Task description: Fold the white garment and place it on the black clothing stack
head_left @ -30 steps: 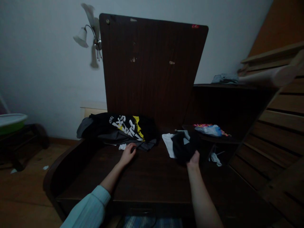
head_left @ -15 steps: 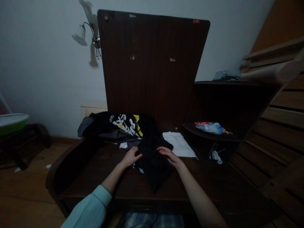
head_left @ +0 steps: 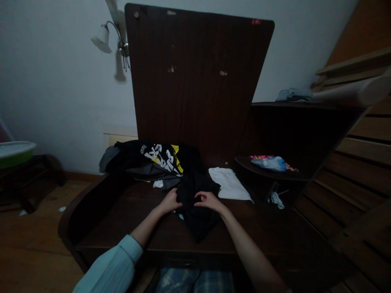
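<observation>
A black garment [head_left: 198, 226] lies crumpled on the dark wooden desk, one corner pointing to the front edge. At its left edge is my left hand [head_left: 169, 202], closed on the cloth, its fingertips partly hidden in the dark folds. My right hand [head_left: 210, 201] is over the garment's right half. Its fingers are bent, with a gap between thumb and forefinger and no cloth visibly pinched there. Behind, a black top with white and yellow lettering [head_left: 163, 158] joins the dark heap; where one garment ends is hard to see.
A folded white cloth [head_left: 230, 185] lies right of the heap. An upright brown panel [head_left: 195, 81] stands behind. On the right, a corner shelf [head_left: 275, 176] holds a plastic-wrapped packet [head_left: 270, 163]. The desk's raised left side [head_left: 79, 215] curves forward. A green basin [head_left: 16, 154] is far left.
My right hand has moved slightly left over the black garment, and its stretched fingers have bent inward. My left thumb has come down against the cloth. The view has tilted slightly.
</observation>
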### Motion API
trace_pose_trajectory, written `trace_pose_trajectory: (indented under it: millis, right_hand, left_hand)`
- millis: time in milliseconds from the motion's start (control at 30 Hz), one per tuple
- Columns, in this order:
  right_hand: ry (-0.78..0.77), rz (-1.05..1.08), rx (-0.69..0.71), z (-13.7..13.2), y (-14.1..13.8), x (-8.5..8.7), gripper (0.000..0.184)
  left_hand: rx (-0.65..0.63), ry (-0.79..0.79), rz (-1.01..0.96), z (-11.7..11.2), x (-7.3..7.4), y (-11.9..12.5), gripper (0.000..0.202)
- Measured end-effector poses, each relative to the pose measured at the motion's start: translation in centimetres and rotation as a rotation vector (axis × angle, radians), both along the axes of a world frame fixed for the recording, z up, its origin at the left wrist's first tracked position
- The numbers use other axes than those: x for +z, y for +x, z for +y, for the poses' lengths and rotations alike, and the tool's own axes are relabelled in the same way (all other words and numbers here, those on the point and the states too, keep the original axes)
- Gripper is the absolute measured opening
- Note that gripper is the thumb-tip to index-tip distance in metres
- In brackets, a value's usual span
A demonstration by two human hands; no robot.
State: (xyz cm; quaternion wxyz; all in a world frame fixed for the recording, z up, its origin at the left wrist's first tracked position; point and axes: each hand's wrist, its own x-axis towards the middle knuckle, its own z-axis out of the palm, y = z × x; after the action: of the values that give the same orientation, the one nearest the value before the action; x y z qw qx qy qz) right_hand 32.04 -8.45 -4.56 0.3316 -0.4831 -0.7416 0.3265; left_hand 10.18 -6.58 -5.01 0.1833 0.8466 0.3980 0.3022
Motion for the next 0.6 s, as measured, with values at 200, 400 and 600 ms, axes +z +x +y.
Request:
trace_pose_trajectory:
  millis: [200, 400, 600]
  right_hand:
    - [0.005, 0.018, -0.026, 0.1, -0.1, -0.1, 0.01]
    - [0.124, 0.224, -0.273, 0.5, 0.9, 0.8, 0.012]
    - [0.178, 0.717, -0.582, 0.4, 4.2, 1.7, 0.022]
  left_hand:
    - [-0.042, 0.037, 0.023, -0.1, 0.3, -0.2, 0.036]
    - [-0.006, -0.02, 0.007, -0.5, 0.6, -0.2, 0.065]
    - [-0.069, 0.008, 0.043, -0.2, 0.8, -0.3, 0.028]
